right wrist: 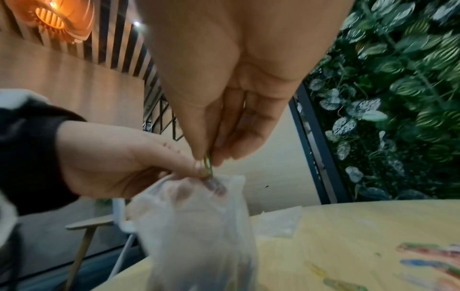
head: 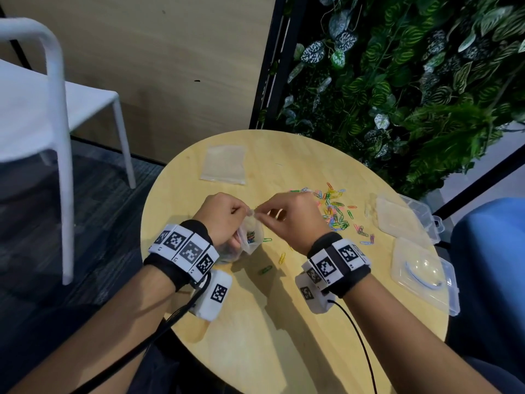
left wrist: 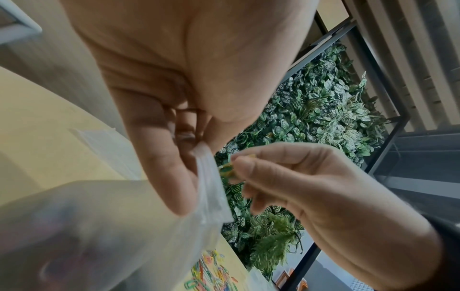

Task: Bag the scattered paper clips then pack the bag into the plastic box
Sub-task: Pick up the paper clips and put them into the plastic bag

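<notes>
Small clear plastic zip bag [head: 250, 236], held above the near-left of the round wooden table [head: 284, 322], already carries some coloured clips. Left hand [head: 224, 216] pinches its mouth; right hand [head: 289, 216] pinches a few green-yellow paper clips [right wrist: 208, 162] at the opening. A loose pile of coloured clips [head: 335, 209] remains. Clear plastic box [head: 406, 217], open at the right edge, awaits. Bare tabletop lies between.
</notes>
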{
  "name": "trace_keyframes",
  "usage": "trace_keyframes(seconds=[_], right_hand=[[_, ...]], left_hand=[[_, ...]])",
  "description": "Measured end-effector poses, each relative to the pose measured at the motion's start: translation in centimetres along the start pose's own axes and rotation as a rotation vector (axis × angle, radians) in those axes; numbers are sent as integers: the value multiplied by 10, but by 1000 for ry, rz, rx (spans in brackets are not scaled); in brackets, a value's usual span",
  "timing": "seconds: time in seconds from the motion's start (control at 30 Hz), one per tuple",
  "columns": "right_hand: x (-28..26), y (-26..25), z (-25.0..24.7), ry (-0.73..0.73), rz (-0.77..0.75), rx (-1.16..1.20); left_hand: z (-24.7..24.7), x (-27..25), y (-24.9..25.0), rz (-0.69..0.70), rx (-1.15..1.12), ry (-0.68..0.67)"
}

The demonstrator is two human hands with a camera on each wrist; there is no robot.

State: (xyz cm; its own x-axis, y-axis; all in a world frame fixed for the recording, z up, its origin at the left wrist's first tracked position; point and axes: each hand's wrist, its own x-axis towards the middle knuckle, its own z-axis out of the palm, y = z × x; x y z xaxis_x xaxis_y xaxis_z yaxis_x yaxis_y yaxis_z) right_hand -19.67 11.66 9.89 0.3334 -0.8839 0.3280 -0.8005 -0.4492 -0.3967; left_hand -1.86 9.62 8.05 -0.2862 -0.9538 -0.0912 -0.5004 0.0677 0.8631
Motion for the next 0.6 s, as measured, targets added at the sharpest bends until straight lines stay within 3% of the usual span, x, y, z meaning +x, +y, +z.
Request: trace_keyframes(seconds=[0.1, 0.13, 0.2, 0.27, 0.33, 0.47, 0.53, 0.6], right_hand=[[-5, -7, 9, -265, 19, -1], [-4, -3, 8, -255, 57, 60], [4, 11, 3, -65, 189, 231], [14, 33, 3, 44, 297, 218], [23, 53, 14, -138, 317, -25], [41, 64, 51, -531, 284, -246], [41, 65, 65, -621, 163, -301], [27, 59, 80, -624, -62, -369]], left_hand=[[-4, -2, 0, 5, 5, 16], [-6, -3, 0, 5, 19, 31], [-12, -4, -1, 13, 75, 87], [-19, -5, -3, 16, 77, 136], [-23, -7, -6, 35, 64, 148], [-26, -11, -7, 58, 56, 131], [-27, -13, -7, 67, 61, 129], [-29, -14, -8, 71, 60, 116]])
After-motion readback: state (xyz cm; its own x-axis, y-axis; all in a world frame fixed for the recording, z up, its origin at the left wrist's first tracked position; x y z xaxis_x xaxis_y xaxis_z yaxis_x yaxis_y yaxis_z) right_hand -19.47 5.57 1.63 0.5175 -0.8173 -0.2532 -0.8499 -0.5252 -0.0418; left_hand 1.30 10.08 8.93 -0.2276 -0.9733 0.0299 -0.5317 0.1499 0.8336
